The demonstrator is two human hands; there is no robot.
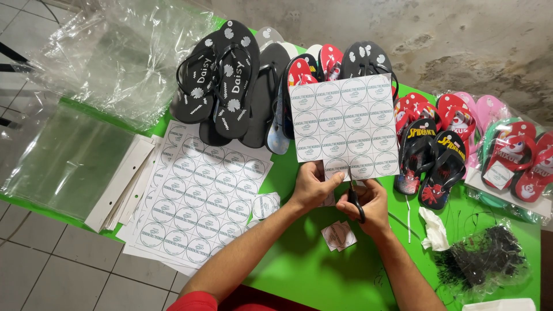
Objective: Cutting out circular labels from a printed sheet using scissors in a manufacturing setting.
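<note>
One view only, worn on the head, looking steeply down and slightly forward over the green surface (311, 270). It sits close, with both forearms rising from the bottom edge to mid-frame. Tiled floor (52, 265) fills the lower left of the frame, a rough wall (461, 40) the upper right.

White label sheet (344, 124) printed with rows of pale green-ringed circles; black-handled scissors (356, 198); bright green table (305, 265). Black flip-flops (222, 78) carry white daisy prints; other sandals (510, 152) are red, pink, green.
</note>
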